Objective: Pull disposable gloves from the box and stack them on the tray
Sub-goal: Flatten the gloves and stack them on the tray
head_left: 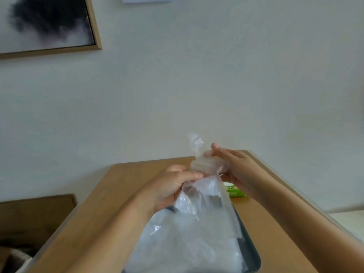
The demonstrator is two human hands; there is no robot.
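While the left hand (173, 186) pinches the glove (204, 166) low down, fingers curled over the film, the right hand (236, 166) pinches its upper part between thumb and fingertips. The clear plastic is thus held in the air between the two hands, with one crumpled end sticking up above the right thumb. It hangs over the far end of the tray (251, 253), a dark shallow one whose rim shows only along the right side, because a loose pile of gloves (187, 243) covers most of it. Whether the hanging film touches that pile cannot be told. The green box (235, 191) sits on the wooden surface (110, 194) just beyond the tray, mostly hidden behind the right wrist. A framed picture (49, 22) hangs on the wall.

The glove looks nearly weightless: thin, limp film that will likely crumple, cling to itself and to skin, and drift as it is let go. It is probably best held at two opposite edges, drawn flat, then lowered and patted onto the pile. A light pinch should be enough, since a hard tug could stretch or tear it. The pile itself looks slippery and may slide.
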